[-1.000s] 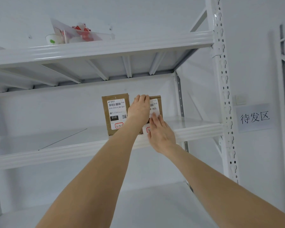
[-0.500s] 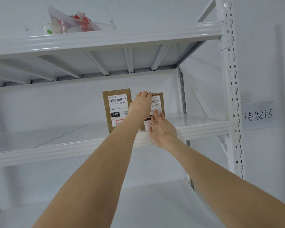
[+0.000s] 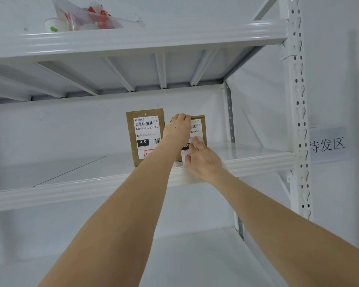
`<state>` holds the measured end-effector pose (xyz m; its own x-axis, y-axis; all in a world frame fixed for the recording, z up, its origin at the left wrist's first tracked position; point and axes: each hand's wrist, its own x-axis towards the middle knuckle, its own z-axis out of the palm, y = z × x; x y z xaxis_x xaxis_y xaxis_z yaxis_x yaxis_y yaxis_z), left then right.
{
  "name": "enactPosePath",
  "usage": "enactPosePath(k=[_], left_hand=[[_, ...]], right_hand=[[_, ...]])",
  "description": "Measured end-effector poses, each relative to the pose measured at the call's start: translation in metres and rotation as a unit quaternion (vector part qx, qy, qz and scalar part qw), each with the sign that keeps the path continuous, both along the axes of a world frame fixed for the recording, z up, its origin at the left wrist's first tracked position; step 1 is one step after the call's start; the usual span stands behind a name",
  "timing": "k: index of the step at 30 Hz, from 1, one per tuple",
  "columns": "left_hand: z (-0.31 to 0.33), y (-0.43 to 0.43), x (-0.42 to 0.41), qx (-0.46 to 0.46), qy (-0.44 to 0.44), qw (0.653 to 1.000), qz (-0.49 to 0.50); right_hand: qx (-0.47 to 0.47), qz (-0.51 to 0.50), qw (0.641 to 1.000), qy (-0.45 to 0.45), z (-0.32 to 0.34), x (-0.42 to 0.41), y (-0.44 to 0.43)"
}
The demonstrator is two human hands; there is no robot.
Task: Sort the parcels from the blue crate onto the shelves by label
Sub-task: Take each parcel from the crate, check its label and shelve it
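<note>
- Left hand [image 3: 177,129]: bare; back of the hand and backs of the fingers in view, thumb hidden
- Right hand [image 3: 203,162]: bare; back of the hand and fingers in view
- Left forearm [image 3: 116,220]: bare from wrist to frame edge, smooth
- Right forearm [image 3: 278,220]: bare from wrist to frame edge, smooth
- Fingernails: too small to assess

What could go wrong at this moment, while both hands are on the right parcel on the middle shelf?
1. The right parcel stands upright near the front lip of the middle shelf; once the left hand on its top edge and the right hand on its label let go, it may tip forward and fall.
2. The left forearm crosses the lower corner of the left parcel; pulling back carelessly could knock it over.
</note>
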<state>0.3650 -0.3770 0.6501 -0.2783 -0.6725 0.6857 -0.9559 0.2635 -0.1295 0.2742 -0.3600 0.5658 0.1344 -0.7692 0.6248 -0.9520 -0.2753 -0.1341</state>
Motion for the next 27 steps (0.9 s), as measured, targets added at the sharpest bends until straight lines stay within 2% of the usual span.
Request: enactPosePath(k=[10,17,24,27], left_hand=[[0.003,-0.002,-0.001,-0.008,-0.036,0.999,0.025],[0.0,0.018,0.0,-0.008,-0.056,0.997,0.048],[-0.054,0.072,-0.017,-0.03,-0.016,0.999,0.011],[-0.091,0.092,-0.03,-0.027,0.011,0.999,-0.017]], right_hand=[[-0.007,-0.007,1.0,0.014,-0.001,0.0,-0.009],[-0.021,-0.021,0.999,-0.02,-0.001,-0.016,0.016],[-0.062,-0.046,0.994,-0.073,-0.029,-0.038,0.07],[-0.051,-0.058,0.993,-0.091,-0.058,-0.05,0.092]])
